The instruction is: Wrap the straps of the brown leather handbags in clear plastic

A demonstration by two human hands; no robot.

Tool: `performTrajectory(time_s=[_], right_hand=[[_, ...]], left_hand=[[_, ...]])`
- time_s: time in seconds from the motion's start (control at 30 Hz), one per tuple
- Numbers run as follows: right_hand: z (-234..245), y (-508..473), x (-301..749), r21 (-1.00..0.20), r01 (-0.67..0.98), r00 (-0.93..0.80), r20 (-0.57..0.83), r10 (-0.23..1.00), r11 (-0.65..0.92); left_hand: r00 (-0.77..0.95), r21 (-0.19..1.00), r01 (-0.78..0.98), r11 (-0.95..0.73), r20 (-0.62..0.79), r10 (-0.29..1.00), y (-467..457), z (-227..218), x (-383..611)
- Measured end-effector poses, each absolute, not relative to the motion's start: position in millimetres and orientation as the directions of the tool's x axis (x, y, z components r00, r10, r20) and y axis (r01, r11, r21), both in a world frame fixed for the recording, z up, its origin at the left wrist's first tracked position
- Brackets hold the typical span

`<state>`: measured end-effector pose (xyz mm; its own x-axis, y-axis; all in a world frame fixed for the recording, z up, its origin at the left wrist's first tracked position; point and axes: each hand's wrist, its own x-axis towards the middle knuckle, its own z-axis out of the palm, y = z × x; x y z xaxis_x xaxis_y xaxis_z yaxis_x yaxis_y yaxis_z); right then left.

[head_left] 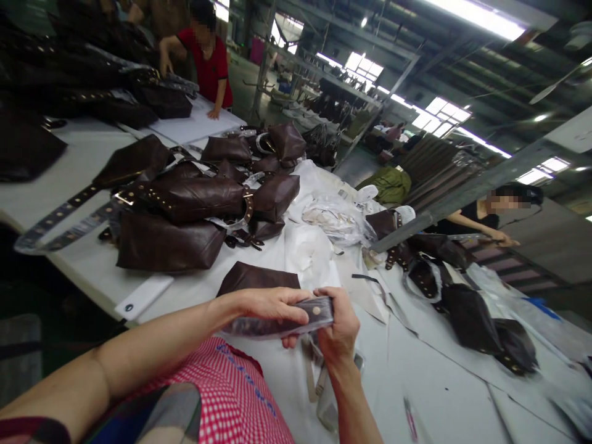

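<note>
Between my two hands is a dark brown strap (pixel 319 312) with a round metal stud, wrapped in clear plastic film. My left hand (pixel 272 308) lies over its left part, thumb on top and fingertips showing below. The right hand (pixel 340 320) is closed round the strap's right end. Just behind them a brown leather bag (pixel 254 276) rests on the table, partly hidden by my left forearm. Below my right hand lie a strap-like strip and something in clear plastic, partly covered by the wrist.
Brown leather bags (pixel 198 200) with studded straps are heaped at left, near a white phone-like object (pixel 144 296). White plastic wrapping (pixel 309 246) lies in the middle. More bags (pixel 472 317) and a slanted metal post (pixel 416 216) are at right. A pen (pixel 410 419) lies in front. Two co-workers stand beyond.
</note>
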<state>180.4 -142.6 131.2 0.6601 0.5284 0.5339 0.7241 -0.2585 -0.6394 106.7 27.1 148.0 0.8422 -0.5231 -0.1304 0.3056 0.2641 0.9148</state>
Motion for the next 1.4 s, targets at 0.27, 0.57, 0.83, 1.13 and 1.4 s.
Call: performTrajectory(time_s=[0.27, 0.57, 0.83, 1.13, 1.4], right_hand=[[86, -112, 162, -0.995, 0.096, 0.945, 0.087, 0.314, -0.015], [129, -144, 184, -0.696, 0.668, 0.705, 0.478, 0.524, -0.264], [89, -125, 173, -0.889, 0.421, 0.852, 0.32, 0.414, -0.179], [127, -133, 181, -0.683, 0.658, 0.734, 0.488, 0.472, -0.317], [95, -109, 165, -0.998, 0.057, 0.955, 0.042, 0.293, -0.042]], left_hand=[[0.907, 0.959, 0.208, 0.195, -0.114, -0.406, 30, 114, 105], [0.882, 0.954, 0.21, 0.213, -0.091, -0.461, 28, 140, 107], [0.93, 0.953, 0.268, 0.143, -0.217, -0.298, 29, 118, 101], [0.865, 0.937, 0.274, 0.219, -0.14, -0.482, 30, 134, 106], [0.86, 0.928, 0.316, 0.198, -0.192, -0.474, 35, 114, 102]])
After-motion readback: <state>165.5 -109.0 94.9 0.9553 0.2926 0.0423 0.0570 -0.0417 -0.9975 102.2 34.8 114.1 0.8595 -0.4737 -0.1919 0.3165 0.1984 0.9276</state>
